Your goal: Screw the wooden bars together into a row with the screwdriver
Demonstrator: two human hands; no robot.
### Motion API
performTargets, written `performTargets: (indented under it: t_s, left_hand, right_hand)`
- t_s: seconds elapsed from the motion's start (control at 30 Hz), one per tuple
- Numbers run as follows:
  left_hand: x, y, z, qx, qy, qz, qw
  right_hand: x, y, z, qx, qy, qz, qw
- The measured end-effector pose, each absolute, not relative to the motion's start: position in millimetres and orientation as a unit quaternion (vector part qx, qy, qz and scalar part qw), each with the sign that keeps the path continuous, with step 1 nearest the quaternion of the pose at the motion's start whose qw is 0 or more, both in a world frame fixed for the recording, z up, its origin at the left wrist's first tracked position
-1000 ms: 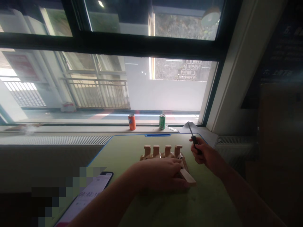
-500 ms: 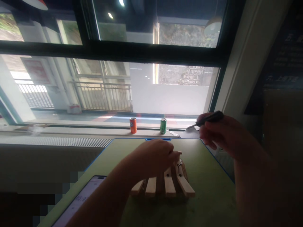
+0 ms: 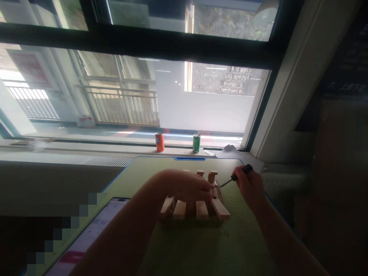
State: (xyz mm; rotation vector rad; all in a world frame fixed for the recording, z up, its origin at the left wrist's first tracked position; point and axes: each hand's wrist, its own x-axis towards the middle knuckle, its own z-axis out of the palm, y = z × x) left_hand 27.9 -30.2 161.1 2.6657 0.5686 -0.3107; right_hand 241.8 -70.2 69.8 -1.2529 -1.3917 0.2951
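Observation:
Several pale wooden strips [image 3: 179,209] lie side by side on a darker wooden base at the middle of the table, partly hidden under my left hand [image 3: 186,186]. Its fingers are closed at the rightmost strip [image 3: 220,209], by a small shiny metal part; what they pinch is hidden. That strip has a dark round spot on it. From the right, my right hand [image 3: 251,186] grips a screwdriver [image 3: 242,172] by its black handle. The metal shaft slants down to the left, its tip close to my left fingertips; I cannot tell whether it touches anything.
The green table [image 3: 247,237] has a blue rim. A phone [image 3: 94,226] with a lit timer lies at the left, partly behind my left forearm. On the windowsill stand an orange can [image 3: 159,142] and a green can [image 3: 196,143], with crumpled grey material [image 3: 230,151] to their right.
My right hand has come down and left with the screwdriver, bringing its tip to the rightmost strip. My left fingers have shifted from that strip's far end to its metal part. The view has tilted downward.

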Motion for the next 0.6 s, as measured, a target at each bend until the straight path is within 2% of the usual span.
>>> performTargets:
  t_s: [0.2, 0.6]
  left_hand:
    - [36, -20, 141, 0.946, 0.185, -0.200, 0.177]
    - [35, -21, 135, 0.937, 0.210, -0.209, 0.185]
  right_hand:
    - [234, -65, 53, -0.532, -0.599, 0.075, 0.594]
    - [231, -67, 50, -0.544, -0.609, 0.026, 0.577]
